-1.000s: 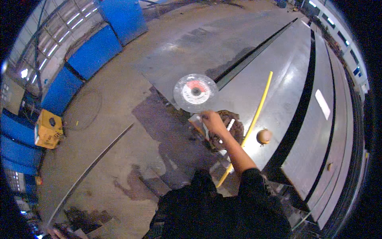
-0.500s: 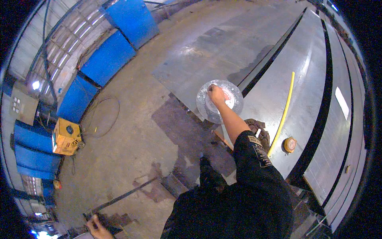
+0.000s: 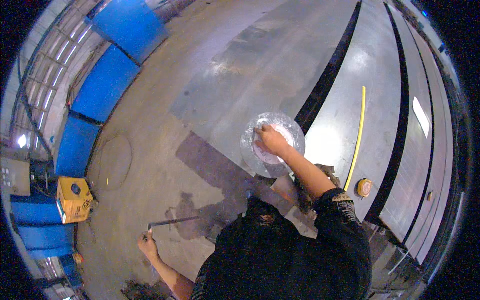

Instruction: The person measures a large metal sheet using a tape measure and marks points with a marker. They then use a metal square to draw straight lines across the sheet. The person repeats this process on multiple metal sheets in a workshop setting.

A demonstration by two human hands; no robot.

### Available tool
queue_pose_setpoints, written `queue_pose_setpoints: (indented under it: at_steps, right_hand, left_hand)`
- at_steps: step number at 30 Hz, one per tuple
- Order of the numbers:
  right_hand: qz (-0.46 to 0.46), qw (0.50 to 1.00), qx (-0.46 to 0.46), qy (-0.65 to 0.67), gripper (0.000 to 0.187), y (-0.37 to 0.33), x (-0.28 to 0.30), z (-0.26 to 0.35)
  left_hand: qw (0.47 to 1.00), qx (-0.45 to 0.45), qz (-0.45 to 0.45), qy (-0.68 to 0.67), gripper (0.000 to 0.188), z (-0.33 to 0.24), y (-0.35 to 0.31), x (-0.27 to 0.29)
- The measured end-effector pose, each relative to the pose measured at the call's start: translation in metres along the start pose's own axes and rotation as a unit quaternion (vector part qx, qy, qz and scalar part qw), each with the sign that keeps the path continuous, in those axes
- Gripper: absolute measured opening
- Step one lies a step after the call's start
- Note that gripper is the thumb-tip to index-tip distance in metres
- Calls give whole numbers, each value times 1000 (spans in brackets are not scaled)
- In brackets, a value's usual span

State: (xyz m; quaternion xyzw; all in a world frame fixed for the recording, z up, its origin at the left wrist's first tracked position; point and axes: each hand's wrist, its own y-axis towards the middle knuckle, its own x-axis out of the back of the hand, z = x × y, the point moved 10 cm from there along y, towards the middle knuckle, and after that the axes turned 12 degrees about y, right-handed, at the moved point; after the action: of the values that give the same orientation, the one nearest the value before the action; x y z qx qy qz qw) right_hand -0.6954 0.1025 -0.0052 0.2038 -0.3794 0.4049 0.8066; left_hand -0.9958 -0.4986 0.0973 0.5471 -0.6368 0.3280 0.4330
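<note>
At the centre, my right hand is over the middle of a round silvery disc with a pinkish-white centre. Its fingers are bent in at that centre; what they grip there is partly hidden. The disc overlaps the near left edge of a grey metal sheet. Out at the lower left, my left hand pinches the end of a narrow dark strip. From the fingertips the strip stretches right, above the floor, and its far end blends into a dark patch.
A yellow tape measure and a long yellow strip lie on the metal surface at right, beside dark bands. A crumpled brown thing is behind my right forearm. Blue panels and a yellow box stand at left.
My left hand has come up and to the right with the strip's end, showing more forearm. The right hand stays at the disc's centre. The whole view has shifted a little.
</note>
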Motion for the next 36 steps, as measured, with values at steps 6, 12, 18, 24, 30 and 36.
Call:
queue_pose_setpoints:
  at_steps: [6,12,18,24,30,36]
  right_hand:
    - [-55,994,-34,-92,56,-9,-2,16]
    - [-129,982,-126,-52,58,9,31,-9]
    - [-145,981,-87,-96,58,-16,10,23]
    - [-178,958,-215,-73,64,-2,26,1]
    - [-120,952,-260,-109,61,-26,-4,-4]
    - [-193,941,-241,-140,54,-6,-14,17]
  left_hand:
    - [997,30,63,-40,29,-4,66,-68]
    - [982,108,131,-81,33,13,119,-160]
    - [977,102,163,-94,38,11,163,-241]
    - [968,55,227,-96,33,9,197,-294]
    - [953,33,300,-9,29,27,204,-352]
    - [951,-5,309,12,33,68,254,-381]
